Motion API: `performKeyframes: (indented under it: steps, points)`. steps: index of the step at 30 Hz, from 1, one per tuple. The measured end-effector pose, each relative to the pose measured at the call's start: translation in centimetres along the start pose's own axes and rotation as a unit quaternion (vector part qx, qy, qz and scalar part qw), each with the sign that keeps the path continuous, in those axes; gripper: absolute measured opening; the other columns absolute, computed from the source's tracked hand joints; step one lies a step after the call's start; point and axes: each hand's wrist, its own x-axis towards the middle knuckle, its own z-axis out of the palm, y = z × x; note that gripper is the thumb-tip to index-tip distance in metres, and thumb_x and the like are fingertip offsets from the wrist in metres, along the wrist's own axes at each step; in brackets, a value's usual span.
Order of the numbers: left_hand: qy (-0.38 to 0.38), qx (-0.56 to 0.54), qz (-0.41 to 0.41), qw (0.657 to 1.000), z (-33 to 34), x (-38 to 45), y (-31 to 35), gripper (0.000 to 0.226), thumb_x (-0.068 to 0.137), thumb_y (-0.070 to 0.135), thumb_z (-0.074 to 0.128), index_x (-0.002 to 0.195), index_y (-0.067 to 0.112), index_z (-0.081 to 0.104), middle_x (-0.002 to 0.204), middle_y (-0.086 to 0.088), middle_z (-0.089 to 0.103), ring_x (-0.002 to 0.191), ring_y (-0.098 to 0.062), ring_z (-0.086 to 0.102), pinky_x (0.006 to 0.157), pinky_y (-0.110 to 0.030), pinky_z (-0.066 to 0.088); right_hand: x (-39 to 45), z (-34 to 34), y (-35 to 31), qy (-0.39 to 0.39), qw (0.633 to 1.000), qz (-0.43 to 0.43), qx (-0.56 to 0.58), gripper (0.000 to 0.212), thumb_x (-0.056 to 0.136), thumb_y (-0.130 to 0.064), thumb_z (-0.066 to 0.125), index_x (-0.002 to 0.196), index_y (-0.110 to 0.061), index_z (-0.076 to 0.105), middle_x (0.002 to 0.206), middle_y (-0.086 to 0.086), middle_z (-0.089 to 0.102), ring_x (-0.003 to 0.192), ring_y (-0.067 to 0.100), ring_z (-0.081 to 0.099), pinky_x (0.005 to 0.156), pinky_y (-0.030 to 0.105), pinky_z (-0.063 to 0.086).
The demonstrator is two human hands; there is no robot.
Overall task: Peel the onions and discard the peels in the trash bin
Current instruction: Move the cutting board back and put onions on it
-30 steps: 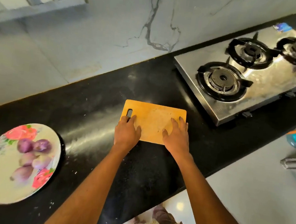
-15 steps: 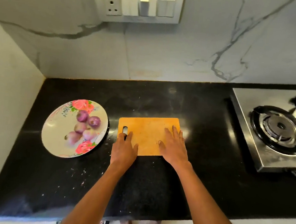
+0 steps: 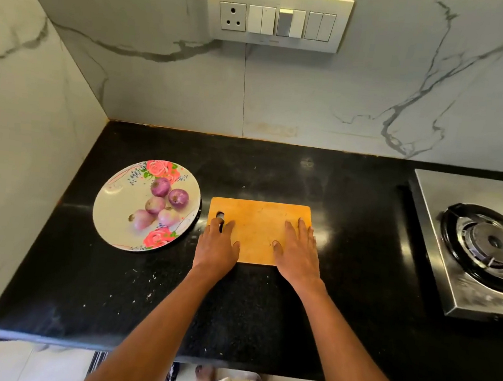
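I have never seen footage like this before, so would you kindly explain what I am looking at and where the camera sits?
There is no machine here: a person wears one wide-angle camera on the head, looking forward and down, so the two arms reaching in from the bottom are their own. The left hand and right hand lie flat on a wooden cutting board, gripping nothing. The board lies on a black countertop. To its left stands a flowered plate with five purple onions, skins apparently still on. At the right edge is a gas stove, and a switch panel is on the marble wall. No trash bin is in view.
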Motion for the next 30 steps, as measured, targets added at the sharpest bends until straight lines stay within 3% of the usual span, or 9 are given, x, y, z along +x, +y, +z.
performKeyframes:
  steps: [5, 10, 18, 23, 26, 30]
  points:
    - [0.001, -0.012, 0.004, 1.000, 0.3, 0.2, 0.7, 0.061, 0.103, 0.040, 0.053, 0.157, 0.021, 0.032, 0.164, -0.008, 0.020, 0.147, -0.028, 0.032, 0.119, -0.042, 0.030, -0.6, 0.1, -0.2, 0.018, 0.999, -0.013, 0.024, 0.060, 0.105, -0.039, 0.046, 0.158, -0.022, 0.022, 0.169, 0.011, 0.008, 0.156, 0.032, 0.005, 0.127, 0.044, 0.011]
    - [0.064, -0.093, 0.012, 0.994, -1.6, 0.1, 0.0, 0.049, 0.100, 0.032, 0.060, 0.147, 0.023, 0.049, 0.151, -0.006, 0.041, 0.136, -0.024, 0.046, 0.113, -0.039, 0.040, 0.4, -1.0, -3.2, 0.042, 0.995, -0.030, 0.083, 0.054, 0.103, -0.038, 0.054, 0.152, -0.026, 0.036, 0.160, 0.003, 0.034, 0.146, 0.025, 0.034, 0.118, 0.042, 0.036]
    - [0.179, -0.168, -0.096, 0.965, -8.3, 0.1, -9.0, 0.040, 0.094, 0.020, 0.066, 0.133, 0.021, 0.059, 0.138, -0.008, 0.048, 0.123, -0.029, 0.055, 0.108, -0.042, 0.044, 3.6, -1.4, -15.0, -0.028, 0.971, -0.211, 0.107, 0.052, 0.096, -0.025, 0.066, 0.144, -0.024, 0.047, 0.143, 0.003, 0.047, 0.131, 0.024, 0.050, 0.102, 0.039, 0.047]
    - [0.114, -0.161, -0.158, 0.967, -8.9, -0.5, -13.9, 0.050, 0.091, 0.021, 0.068, 0.139, 0.023, 0.051, 0.147, -0.008, 0.036, 0.126, -0.032, 0.052, 0.107, -0.047, 0.046, 4.5, 0.9, -19.8, -0.051, 0.962, -0.265, 0.047, 0.053, 0.093, -0.014, 0.067, 0.142, -0.022, 0.048, 0.143, 0.004, 0.045, 0.130, 0.027, 0.050, 0.102, 0.040, 0.049]
    - [0.087, -0.182, -0.169, 0.965, -8.6, -0.4, -15.3, 0.053, 0.093, 0.025, 0.068, 0.142, 0.022, 0.047, 0.151, -0.008, 0.031, 0.124, -0.032, 0.055, 0.103, -0.044, 0.050, 4.3, 2.4, -21.2, -0.054, 0.955, -0.290, 0.003, 0.055, 0.092, -0.019, 0.069, 0.143, -0.024, 0.048, 0.144, 0.002, 0.043, 0.126, 0.026, 0.051, 0.095, 0.040, 0.052]
    - [0.075, -0.223, -0.152, 0.960, -8.0, -0.1, -15.8, 0.050, 0.094, 0.018, 0.067, 0.141, 0.018, 0.048, 0.142, -0.009, 0.043, 0.118, -0.030, 0.058, 0.101, -0.041, 0.051, 3.4, 4.4, -21.8, -0.047, 0.956, -0.289, -0.026, 0.052, 0.089, -0.025, 0.072, 0.137, -0.025, 0.050, 0.139, 0.003, 0.046, 0.116, 0.029, 0.057, 0.084, 0.042, 0.055]
